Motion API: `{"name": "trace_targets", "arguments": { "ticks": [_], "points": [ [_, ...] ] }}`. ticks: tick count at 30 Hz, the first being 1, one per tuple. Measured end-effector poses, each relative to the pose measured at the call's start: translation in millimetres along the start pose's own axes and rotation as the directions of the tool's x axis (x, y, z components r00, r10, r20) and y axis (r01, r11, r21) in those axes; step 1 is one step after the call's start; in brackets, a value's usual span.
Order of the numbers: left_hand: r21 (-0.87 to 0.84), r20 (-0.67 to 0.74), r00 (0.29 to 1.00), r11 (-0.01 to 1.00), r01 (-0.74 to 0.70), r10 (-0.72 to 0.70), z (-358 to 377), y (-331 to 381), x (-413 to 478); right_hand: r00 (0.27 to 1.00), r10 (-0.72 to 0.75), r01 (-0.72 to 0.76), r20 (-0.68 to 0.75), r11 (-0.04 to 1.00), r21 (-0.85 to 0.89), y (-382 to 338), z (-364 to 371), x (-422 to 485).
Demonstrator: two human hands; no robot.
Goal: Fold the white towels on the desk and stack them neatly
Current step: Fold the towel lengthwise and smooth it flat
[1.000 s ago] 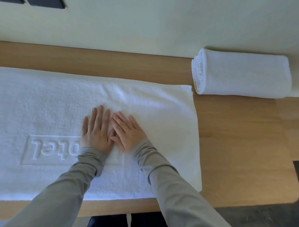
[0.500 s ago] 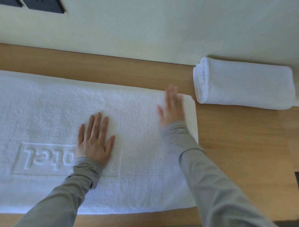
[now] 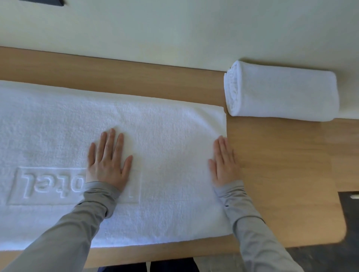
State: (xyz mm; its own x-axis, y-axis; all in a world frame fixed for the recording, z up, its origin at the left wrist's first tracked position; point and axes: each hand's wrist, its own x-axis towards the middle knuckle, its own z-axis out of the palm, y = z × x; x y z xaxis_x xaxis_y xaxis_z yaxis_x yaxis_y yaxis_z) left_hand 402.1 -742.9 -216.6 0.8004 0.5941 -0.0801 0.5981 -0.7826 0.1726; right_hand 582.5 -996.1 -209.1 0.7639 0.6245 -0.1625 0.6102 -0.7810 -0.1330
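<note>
Towel [image 3: 165, 136]: flat on desk [image 3: 281, 174]; my left hand [image 3: 108, 165] flat on it, gripping nothing; my right hand [image 3: 225, 163], flat too, has swept to its 3 o'clock edge; smoothed; fold next, I judge; roll [image 3: 281, 93] at 1 o'clock.

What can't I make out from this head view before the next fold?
Flat towel: its left end runs off the head view's left edge.
Embossed lettering: part of it lies under the left hand and sleeve.
Rolled towel: the layers at its coiled end are too soft to count.
Dark object, top left: cut off by the top edge; unidentifiable.
</note>
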Motion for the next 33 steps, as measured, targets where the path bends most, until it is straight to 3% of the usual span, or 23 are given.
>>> {"name": "trace_targets", "arguments": {
  "ticks": [2,4,8,10,14,17,19,22,24,26,29,31,33],
  "points": [
    [-0.003,0.006,1.000,1.000,0.004,-0.004,-1.4,1.4,-0.1,0.995,0.101,-0.100,-0.020,0.994,0.039,5.1,-6.0,-3.6],
    [-0.003,0.011,1.000,1.000,0.002,-0.002,-1.6,2.0,-0.3,0.992,0.089,-0.080,-0.090,0.992,0.100,-16.7,-10.8,-8.1],
    [-0.002,0.011,1.000,1.000,-0.003,0.003,-0.4,0.7,-0.5,0.952,-0.305,0.306,-0.027,0.951,0.054,-80.0,14.4,-47.6],
    [-0.005,0.010,1.000,1.000,-0.006,0.006,0.8,-0.8,0.0,0.940,-0.338,0.338,0.037,0.941,0.007,-71.8,26.8,-68.1],
    [-0.022,0.010,1.000,1.000,-0.014,0.014,3.1,-2.6,0.5,0.986,-0.152,0.152,0.066,0.988,0.005,-19.8,26.9,-88.6],
    [-0.019,0.011,1.000,1.000,-0.020,0.020,4.6,-4.0,0.4,0.991,0.096,-0.101,0.095,0.994,0.051,7.3,19.7,-98.0],
    [-0.019,0.011,1.000,1.000,-0.019,0.019,6.0,-5.1,0.8,0.981,0.194,-0.195,0.024,0.979,0.065,4.8,11.5,-100.0],
    [-0.025,0.014,1.000,0.999,-0.023,0.024,6.2,-5.6,1.0,0.995,0.054,-0.046,-0.079,0.994,0.098,-34.9,10.5,-93.4],
    [-0.019,0.020,1.000,1.000,-0.023,0.024,5.2,-5.6,0.8,0.993,-0.112,0.116,-0.045,0.990,0.086,-64.6,19.4,-88.5],
    [-0.022,0.019,1.000,0.999,-0.025,0.025,4.4,-5.7,0.7,0.984,-0.180,0.179,0.002,0.983,0.048,-76.0,26.9,-87.2],
    [-0.033,0.030,0.999,0.999,-0.029,0.030,4.4,-6.0,0.4,0.998,-0.054,0.053,0.032,0.998,0.032,-60.8,28.5,-91.2],
    [-0.046,0.030,0.999,0.998,-0.030,0.031,4.5,-6.0,0.6,0.990,0.143,-0.144,0.017,0.988,0.052,-43.8,27.2,-98.4],
    [-0.046,0.030,0.999,0.998,-0.035,0.036,4.6,-5.8,0.7,0.936,0.347,-0.351,0.059,0.932,0.094,-30.1,27.0,-106.5]
  ]
}}
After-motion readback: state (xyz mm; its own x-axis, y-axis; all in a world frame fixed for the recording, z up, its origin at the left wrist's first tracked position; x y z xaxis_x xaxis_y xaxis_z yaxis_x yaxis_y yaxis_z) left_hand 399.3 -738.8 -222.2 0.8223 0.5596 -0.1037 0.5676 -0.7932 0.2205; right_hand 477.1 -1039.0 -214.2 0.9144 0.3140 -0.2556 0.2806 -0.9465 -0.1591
